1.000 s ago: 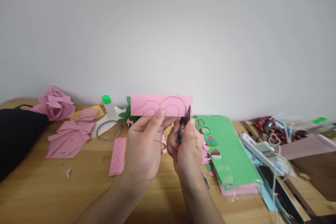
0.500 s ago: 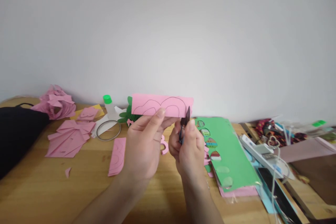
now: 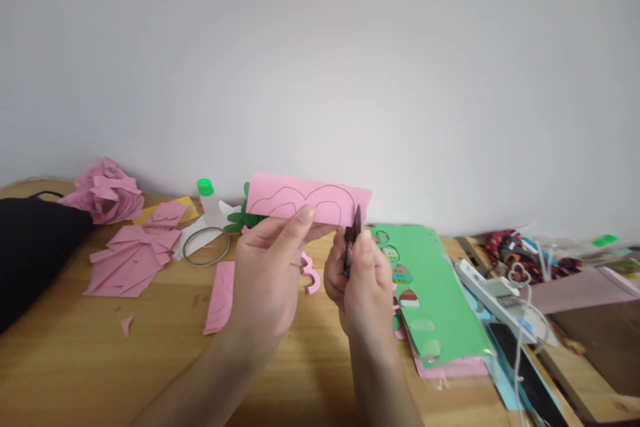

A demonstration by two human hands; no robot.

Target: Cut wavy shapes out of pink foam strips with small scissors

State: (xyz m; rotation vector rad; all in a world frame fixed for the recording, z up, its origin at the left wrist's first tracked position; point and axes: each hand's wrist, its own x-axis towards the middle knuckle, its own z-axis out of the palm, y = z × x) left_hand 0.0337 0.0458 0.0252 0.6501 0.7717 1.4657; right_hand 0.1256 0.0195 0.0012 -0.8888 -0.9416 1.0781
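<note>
My left hand (image 3: pixel 273 273) pinches the lower edge of a folded pink paper strip (image 3: pixel 280 181), thumb in front. Curved outlines are drawn on the strip. In my right hand (image 3: pixel 363 283) is a pair of scissors (image 3: pixel 356 223), blades pointing up at the strip's right end; the handles are mostly hidden by my fingers. Behind my hands a curvy pink paper cutout (image 3: pixel 311 278) rests on the wooden table (image 3: pixel 165 373). Left of my left wrist lies another marked pink paper piece (image 3: pixel 219 300), partly covered by it.
To the left are pink folded papers (image 3: pixel 133 260), a crumpled pink paper pile (image 3: pixel 107 193), a green-capped glue bottle (image 3: pixel 206 197), a metal ring (image 3: pixel 187 257) and a black bag (image 3: pixel 35 253). Rightward lie a green sheet (image 3: pixel 440 300), a power strip (image 3: pixel 490 293) and a phone (image 3: pixel 523 367).
The pink strip has tilted slightly, its left end higher and its right end lower. The scissors stay at its right end, and both hands keep their hold.
</note>
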